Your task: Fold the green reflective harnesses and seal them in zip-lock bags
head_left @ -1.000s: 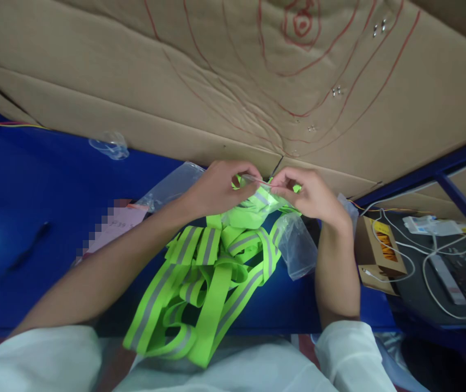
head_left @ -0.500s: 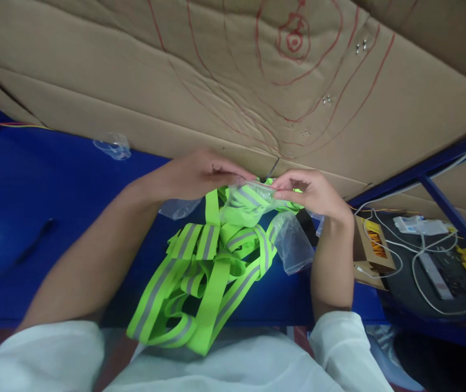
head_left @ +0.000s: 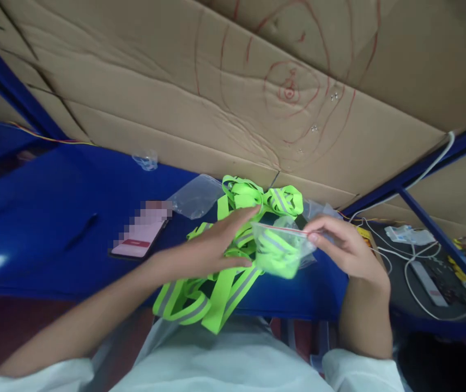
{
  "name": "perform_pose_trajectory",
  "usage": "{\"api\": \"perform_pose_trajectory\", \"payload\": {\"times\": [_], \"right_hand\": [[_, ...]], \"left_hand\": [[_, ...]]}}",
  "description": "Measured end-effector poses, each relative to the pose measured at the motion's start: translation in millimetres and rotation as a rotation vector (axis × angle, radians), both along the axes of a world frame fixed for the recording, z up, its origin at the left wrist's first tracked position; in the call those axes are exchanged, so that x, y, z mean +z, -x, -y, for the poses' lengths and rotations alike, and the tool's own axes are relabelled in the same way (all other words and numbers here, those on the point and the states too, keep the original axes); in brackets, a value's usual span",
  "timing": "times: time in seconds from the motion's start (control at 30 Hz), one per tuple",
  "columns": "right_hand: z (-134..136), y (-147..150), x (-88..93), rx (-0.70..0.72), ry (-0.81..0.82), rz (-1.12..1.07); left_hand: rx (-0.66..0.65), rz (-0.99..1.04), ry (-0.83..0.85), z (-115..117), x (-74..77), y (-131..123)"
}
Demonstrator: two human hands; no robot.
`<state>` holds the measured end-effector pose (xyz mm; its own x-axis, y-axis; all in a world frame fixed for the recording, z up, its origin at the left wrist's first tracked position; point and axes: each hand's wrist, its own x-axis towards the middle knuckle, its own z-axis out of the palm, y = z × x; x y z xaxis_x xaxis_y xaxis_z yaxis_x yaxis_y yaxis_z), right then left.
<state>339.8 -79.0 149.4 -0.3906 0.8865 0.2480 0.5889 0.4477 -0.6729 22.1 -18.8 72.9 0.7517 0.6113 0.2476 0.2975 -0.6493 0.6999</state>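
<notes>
My right hand [head_left: 345, 247] pinches the red-lined top edge of a small clear zip bag [head_left: 282, 247] packed with a folded neon-green reflective strap. My left hand [head_left: 212, 247] has let go of the bag; its fingers are stretched out over a tangled pile of neon-green reflective straps [head_left: 216, 283] that lies on the blue table [head_left: 44, 239] and hangs over its front edge. More folded straps [head_left: 263, 198] lie just behind the bag.
Behind the table stands a cardboard wall [head_left: 216, 109] with red rings drawn on it. A phone [head_left: 140, 237] lies left of the straps, and an empty clear bag [head_left: 195, 196] lies beside it. A lower shelf at right holds a power strip and white cables [head_left: 421, 261].
Both hands were pinching the bag's top together. Now my left hand has let go and opened over the straps, while my right hand has brought the bag down and nearer. The camera has tilted.
</notes>
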Motion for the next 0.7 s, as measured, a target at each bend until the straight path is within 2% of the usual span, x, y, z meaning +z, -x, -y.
{"api": "perform_pose_trajectory", "payload": {"times": [0.1,0.2,0.37,0.43,0.5,0.6,0.7], "right_hand": [[17,-5,-4.3,-0.136,-0.043,-0.111],[17,-5,-18.9,-0.247,-0.062,-0.286],[-21,3,-71.5,-0.566,-0.198,-0.765],[-41,3,-95.6,-0.671,-0.156,-0.870],[-58,-1,-115.3,-0.706,-0.109,-0.877],[-70,-13,-132.2,-0.748,-0.097,-0.842],[-69,-29,-139.6,-0.783,-0.068,-0.762]], "left_hand": [[0.052,-0.160,-0.092,35,-19.5,7],[0.116,-0.238,-0.140,56,-40.0,12],[0.115,-0.226,-0.177,62,-90.5,7],[0.131,-0.182,-0.208,61,-101.7,4],[0.168,-0.116,-0.249,58,-103.5,2],[0.185,-0.069,-0.326,50,-95.0,1],[0.065,-0.076,-0.457,37,-84.5,5]]}}
